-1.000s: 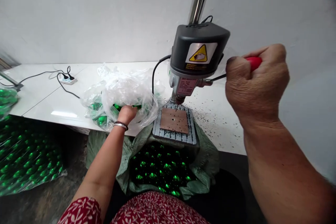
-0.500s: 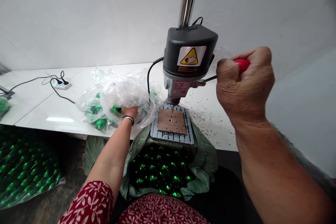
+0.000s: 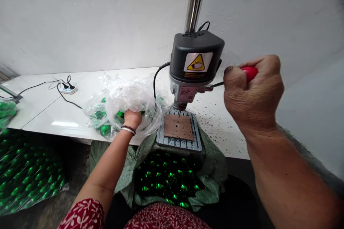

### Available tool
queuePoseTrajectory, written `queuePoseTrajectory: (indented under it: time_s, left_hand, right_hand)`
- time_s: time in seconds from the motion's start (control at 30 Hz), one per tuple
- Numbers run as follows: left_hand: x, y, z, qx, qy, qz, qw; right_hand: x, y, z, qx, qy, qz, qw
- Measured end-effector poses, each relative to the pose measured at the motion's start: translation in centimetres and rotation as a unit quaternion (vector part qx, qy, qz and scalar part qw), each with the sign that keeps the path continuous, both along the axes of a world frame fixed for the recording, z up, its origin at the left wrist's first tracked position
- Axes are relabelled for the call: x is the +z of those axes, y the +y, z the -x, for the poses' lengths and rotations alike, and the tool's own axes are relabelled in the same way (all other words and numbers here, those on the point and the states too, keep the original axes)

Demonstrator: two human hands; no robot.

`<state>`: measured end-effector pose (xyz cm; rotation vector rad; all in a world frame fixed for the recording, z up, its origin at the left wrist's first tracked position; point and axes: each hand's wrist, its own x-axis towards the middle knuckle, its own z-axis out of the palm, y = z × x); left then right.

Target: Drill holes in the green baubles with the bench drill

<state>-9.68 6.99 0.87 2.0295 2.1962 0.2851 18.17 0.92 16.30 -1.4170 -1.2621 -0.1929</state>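
My right hand (image 3: 254, 96) is closed around the red knob (image 3: 250, 73) on the lever of a small drill press (image 3: 197, 57). Under its bit lies a brown square board (image 3: 178, 131) with a small hole, on the slotted metal base (image 3: 197, 137). My left hand (image 3: 133, 118) reaches into the opening of a clear plastic bag (image 3: 120, 91) left of the drill; its fingers are hidden inside. Shiny green balls (image 3: 104, 130) show through the bag. Below the base, more green balls (image 3: 172, 176) fill an open green woven sack (image 3: 126, 179).
Dark shavings (image 3: 219, 125) are scattered over the white table (image 3: 45, 109). A power strip (image 3: 68, 89) with black cords lies at the left. Another large clear bag of green balls (image 3: 29, 179) stands on the floor at the left. A white wall rises behind.
My left hand has drawn back a little, so more of it shows outside the bag's opening. My right hand stays on the knob. The whole view has shifted slightly.
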Motion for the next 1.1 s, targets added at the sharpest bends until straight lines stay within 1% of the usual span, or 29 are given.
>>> queuePoseTrajectory:
  time_s: [0.07, 0.13, 0.23, 0.3, 0.37, 0.4, 0.43, 0.47, 0.5, 0.53, 0.6, 0.7, 0.8, 0.87, 0.93, 0.97, 1.1]
  left_hand:
    - [0.4, 0.4, -0.1, -0.027, 0.027, 0.005, 0.999]
    - [0.6, 0.9, -0.3, -0.048, 0.047, 0.014, 0.998]
    - [0.7, 0.9, -0.3, -0.054, 0.067, 0.029, 0.996]
    - [1.1, 0.0, 0.1, -0.039, 0.079, 0.042, 0.995]
    - [2.0, -1.8, 0.8, -0.016, 0.065, 0.045, 0.997]
    - [2.5, -3.0, 1.1, -0.013, 0.035, 0.037, 0.999]
    - [3.1, -4.3, 1.4, -0.016, -0.015, 0.024, 0.999]
    - [3.7, -5.6, 1.6, -0.029, -0.083, 0.011, 0.996]
    - [4.2, -6.9, 1.5, -0.05, -0.163, 0.002, 0.985]
    - [4.6, -8.0, 1.3, -0.071, -0.245, -0.001, 0.967]
    - [4.8, -9.7, 0.3, -0.094, -0.387, 0.017, 0.917]
    - [3.8, -10.6, -2.2, -0.092, -0.52, 0.046, 0.848]
    - [2.2, -10.1, -5.1, -0.094, -0.604, 0.076, 0.788]
    - [1.3, -9.4, -6.6, -0.096, -0.639, 0.103, 0.756]
    - [0.6, -8.7, -7.8, -0.091, -0.651, 0.121, 0.744]
    - [0.4, -8.4, -8.2, -0.087, -0.648, 0.125, 0.747]
    - [-0.4, -7.0, -8.8, -0.072, -0.614, 0.132, 0.775]
  right_hand:
    - [-0.3, 0.1, -0.2, 0.012, -0.01, -0.018, 1.0]
    - [-0.5, 0.2, -0.3, 0.011, -0.024, -0.03, 0.999]
    - [-0.7, 0.2, -0.4, 0.003, -0.033, -0.036, 0.999]
    - [-0.6, 0.2, -0.4, 0.007, -0.026, -0.036, 0.999]
    - [-0.5, 0.1, -0.3, 0.012, -0.025, -0.033, 0.999]
    - [-0.5, 0.1, -0.3, 0.013, -0.026, -0.031, 0.999]
    - [-0.4, 0.0, -0.3, 0.012, -0.028, -0.03, 0.999]
    - [-0.4, 0.0, -0.2, 0.011, -0.029, -0.029, 0.999]
    - [-0.4, 0.0, -0.2, 0.009, -0.028, -0.028, 0.999]
    - [-0.4, 0.0, -0.2, 0.007, -0.025, -0.028, 0.999]
    - [-0.4, 0.1, -0.1, 0.005, -0.022, -0.031, 0.999]
    - [-0.5, 0.1, -0.1, 0.007, -0.023, -0.036, 0.999]
    - [-0.7, 0.2, -0.2, 0.006, -0.024, -0.038, 0.999]
    - [-0.9, 0.3, -0.4, 0.008, -0.029, -0.048, 0.998]
    - [-1.2, 0.5, -0.6, 0.019, -0.042, -0.064, 0.997]
    - [-1.3, 0.6, -0.8, 0.027, -0.049, -0.071, 0.996]
    - [-1.6, 0.8, -1.2, 0.048, -0.062, -0.075, 0.994]
